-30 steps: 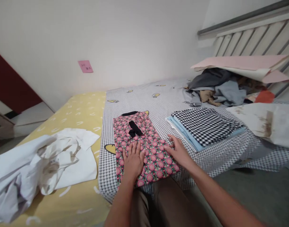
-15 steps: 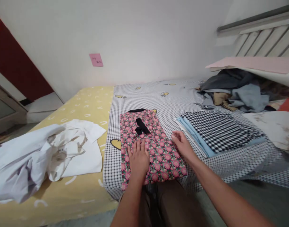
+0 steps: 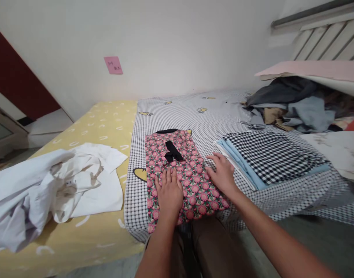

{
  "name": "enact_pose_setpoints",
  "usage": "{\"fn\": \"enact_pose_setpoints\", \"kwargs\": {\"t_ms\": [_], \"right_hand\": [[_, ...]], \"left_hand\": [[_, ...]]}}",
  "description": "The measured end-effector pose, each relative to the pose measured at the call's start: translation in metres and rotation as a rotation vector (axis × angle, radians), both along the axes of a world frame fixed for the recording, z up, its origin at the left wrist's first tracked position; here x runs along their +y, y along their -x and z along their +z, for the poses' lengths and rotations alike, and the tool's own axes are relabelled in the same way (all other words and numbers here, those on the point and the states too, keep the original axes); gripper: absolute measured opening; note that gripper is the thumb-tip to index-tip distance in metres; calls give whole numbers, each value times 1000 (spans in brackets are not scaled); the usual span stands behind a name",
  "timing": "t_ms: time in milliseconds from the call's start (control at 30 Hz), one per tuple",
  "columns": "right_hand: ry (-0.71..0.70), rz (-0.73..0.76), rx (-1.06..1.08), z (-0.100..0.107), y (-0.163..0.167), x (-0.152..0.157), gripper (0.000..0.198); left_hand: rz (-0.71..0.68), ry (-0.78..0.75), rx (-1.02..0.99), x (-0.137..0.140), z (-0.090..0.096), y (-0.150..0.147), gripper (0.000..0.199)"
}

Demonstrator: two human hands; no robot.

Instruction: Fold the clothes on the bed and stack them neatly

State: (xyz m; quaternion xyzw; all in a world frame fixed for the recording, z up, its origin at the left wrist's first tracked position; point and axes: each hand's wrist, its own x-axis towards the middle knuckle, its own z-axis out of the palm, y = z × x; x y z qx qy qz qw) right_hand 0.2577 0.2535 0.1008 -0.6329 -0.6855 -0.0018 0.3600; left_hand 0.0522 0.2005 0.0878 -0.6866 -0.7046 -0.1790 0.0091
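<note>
A folded pink floral shirt [image 3: 191, 189] with a black collar and black trim lies on the bed in front of me. My left hand [image 3: 169, 195] rests flat on its middle, fingers stretched out. At the shirt's right edge is my right hand [image 3: 222, 173], its fingers spread and nothing in them; whether the fingertips touch the cloth I cannot tell. To the right of that hand sits a stack of folded cloth, a black-and-white checked piece [image 3: 272, 156] on top of a light blue one [image 3: 243, 164].
White garments [image 3: 87, 181] lie crumpled on the yellow bedding [image 3: 113, 123] at left. Dark and grey clothes [image 3: 307, 104] are heaped at the far right under a pink sheet [image 3: 312, 70]. A pink note [image 3: 113, 65] is stuck on the wall. The bed's front edge is at my legs.
My right hand has opened its fingers wider and turned toward the shirt's right edge. The left hand stays flat on the shirt. The view has shifted slightly.
</note>
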Motion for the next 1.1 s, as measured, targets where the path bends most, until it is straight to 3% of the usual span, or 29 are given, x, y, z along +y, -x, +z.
{"fn": "enact_pose_setpoints", "kwargs": {"t_ms": [67,133,233,367,467,600,767,867,967,1033,1100], "right_hand": [[-49,99,-64,10,9,-8,37],[-10,277,-161,11,19,-15,40],[125,450,-230,-6,32,-16,42],[189,459,-246,-31,36,-8,49],[213,453,-306,-32,34,-5,50],[281,442,-368,-24,35,-6,51],[352,474,-234,-10,37,-1,51],[340,555,65,0,22,0,53],[168,599,260,3,-10,-14,57],[98,610,150,0,-36,-32,61],[72,635,-56,-6,-58,-54,73]], "left_hand": [[0,-1,-6,0,1,0,54],[0,1,-10,1,1,0,54],[3,13,-15,-1,1,0,53],[-3,46,-77,0,-1,-2,54],[-34,155,-294,9,4,4,56],[-132,333,-640,21,22,40,56],[-95,199,-757,3,39,116,60],[-36,97,-730,-23,35,155,54],[-84,36,-644,-56,24,178,48],[-219,6,-399,-79,15,184,51],[-354,-61,-20,-99,7,185,59]]}}
